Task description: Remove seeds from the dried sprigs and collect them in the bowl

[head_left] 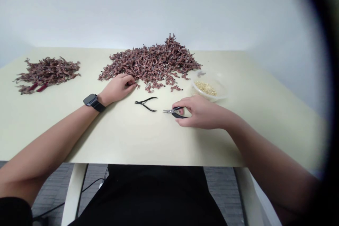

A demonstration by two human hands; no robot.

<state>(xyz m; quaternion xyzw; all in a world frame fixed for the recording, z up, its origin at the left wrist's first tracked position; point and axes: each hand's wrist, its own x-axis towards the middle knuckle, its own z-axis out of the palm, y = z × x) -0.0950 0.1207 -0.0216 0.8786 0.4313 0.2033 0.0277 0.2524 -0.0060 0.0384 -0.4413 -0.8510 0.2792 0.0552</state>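
At the front left edge of a big heap of small reddish-brown knotted pieces, my left hand rests with its fingers curled. One small brown piece sticks out at its fingertips. My right hand is wrapped around a pair of small pliers with black handles, their silver jaws pointing left just above or on the tabletop. Between the two hands lies a pair of black nippers, handles spread toward the right. Part of the pliers' handles is covered by my right fingers.
A clear round bowl behind my right hand holds many tiny gold-coloured bits. To the far left is a smaller pile of brown pieces, with a dark red handle-like item at its front. A pale table carries everything.
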